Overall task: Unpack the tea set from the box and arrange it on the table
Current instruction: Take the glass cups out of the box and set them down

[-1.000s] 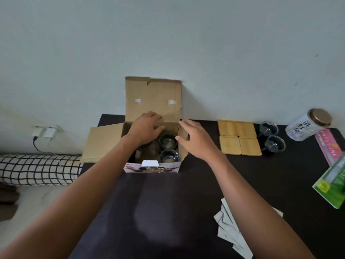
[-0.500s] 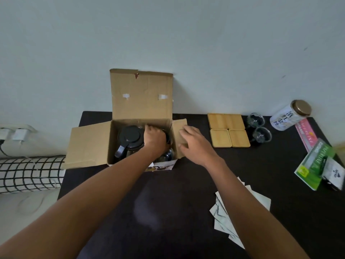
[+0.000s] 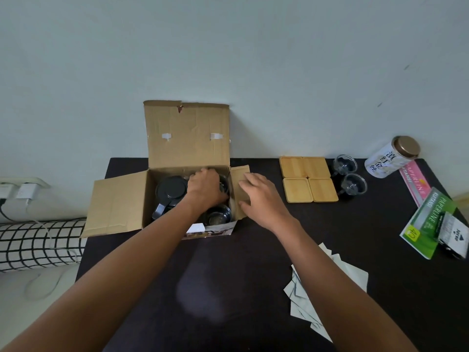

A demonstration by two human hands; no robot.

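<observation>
An open cardboard box (image 3: 119, 201) stands at the back left of the black table (image 3: 228, 275). Inside it I see a teapot with a black lid (image 3: 171, 190) and a glass cup (image 3: 219, 215) at the front right. My left hand (image 3: 205, 188) is down in the box, curled over a second glass cup (image 3: 224, 185) at the back right; the grip itself is hidden. My right hand (image 3: 261, 196) rests with spread fingers on the box's right flap. Outside the box, several bamboo coasters (image 3: 308, 179) lie in a square, with two glass cups (image 3: 349, 176) beside them.
A white tin with a brown lid (image 3: 392, 156) lies at the back right, by a pink packet (image 3: 415, 185), a green paper pack (image 3: 429, 222) and a small dark box (image 3: 453, 235). White paper pieces (image 3: 312, 290) lie near my right forearm. A checked cushion (image 3: 38, 242) sits left of the table.
My left hand has reached deeper into the box's right side, over the back cup. My right hand has settled on the right flap. The view has shifted, showing the teapot.
</observation>
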